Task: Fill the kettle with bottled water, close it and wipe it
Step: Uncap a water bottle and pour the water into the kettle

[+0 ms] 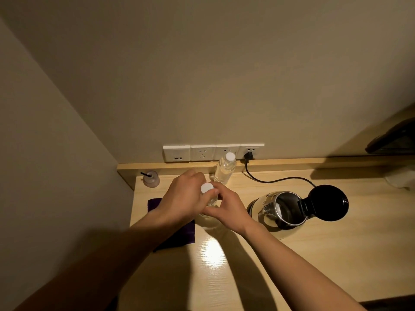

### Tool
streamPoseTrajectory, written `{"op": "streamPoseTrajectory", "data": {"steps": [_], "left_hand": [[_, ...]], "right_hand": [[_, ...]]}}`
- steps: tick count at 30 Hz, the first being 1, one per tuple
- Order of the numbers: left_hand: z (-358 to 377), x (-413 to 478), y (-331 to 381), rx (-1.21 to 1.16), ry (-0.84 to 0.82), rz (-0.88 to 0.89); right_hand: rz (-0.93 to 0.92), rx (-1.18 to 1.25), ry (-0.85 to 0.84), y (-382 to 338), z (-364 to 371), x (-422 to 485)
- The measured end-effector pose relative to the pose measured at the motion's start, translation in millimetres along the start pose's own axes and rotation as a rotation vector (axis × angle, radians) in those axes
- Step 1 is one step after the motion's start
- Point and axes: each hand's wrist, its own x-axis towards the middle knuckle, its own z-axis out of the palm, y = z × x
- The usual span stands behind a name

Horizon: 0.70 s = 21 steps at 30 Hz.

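A clear water bottle (pixel 210 202) with a white cap (pixel 207 188) stands on the wooden desk between my hands. My left hand (pixel 185 198) wraps its left side and reaches the cap. My right hand (pixel 226 206) holds the bottle's body from the right, thumb near the cap. The steel kettle (pixel 283 209) stands to the right with its black lid (pixel 326 202) flipped open. A dark purple cloth (pixel 157 204) lies on the desk under my left wrist. A second capped water bottle (pixel 225 168) stands behind, by the wall.
A row of wall sockets (pixel 213 152) sits above the desk's back ledge, with the kettle's black cord (pixel 276 180) plugged in at the right. A small jar with a black stick (pixel 151 178) stands at the back left. A wall closes the left side.
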Motion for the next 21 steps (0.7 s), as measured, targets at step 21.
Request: {"op": "streamPoseTrajectory", "data": {"steps": [21], "left_hand": [[94,-24,-133,-1.052,-0.11,-0.596]], "right_hand": [[0.02,-0.018,0.043,11,0,-8]]}}
